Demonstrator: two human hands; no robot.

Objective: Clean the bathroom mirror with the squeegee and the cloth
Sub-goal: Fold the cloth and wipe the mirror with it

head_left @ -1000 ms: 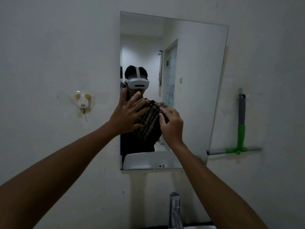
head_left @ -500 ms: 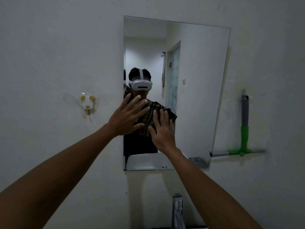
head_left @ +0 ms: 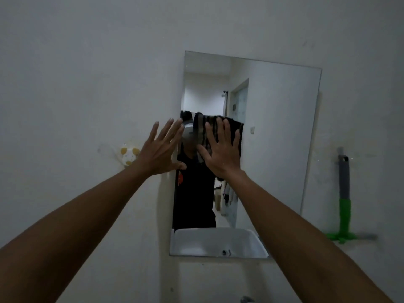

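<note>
A frameless rectangular mirror [head_left: 275,136] hangs on the white wall. My right hand [head_left: 220,154] lies flat on its upper left part, fingers spread, pressing a dark striped cloth [head_left: 200,127] against the glass. The cloth shows above and to the right of my fingers. My left hand [head_left: 160,152] is open with spread fingers, resting across the mirror's left edge, partly on the wall. The squeegee [head_left: 344,204], with a grey and green handle and its blade at the bottom, hangs on the wall right of the mirror, untouched.
A small white and yellow suction hook [head_left: 129,155] sticks to the wall left of my left wrist. The top of a metal tap [head_left: 246,299] peeks in at the bottom edge. The mirror reflects a white basin, a person in dark clothes and a doorway.
My right hand has slid the cloth upward on the glass and flattened over it. My left hand has shifted left to the mirror's edge. The view has tilted so the mirror sits lower and further right.
</note>
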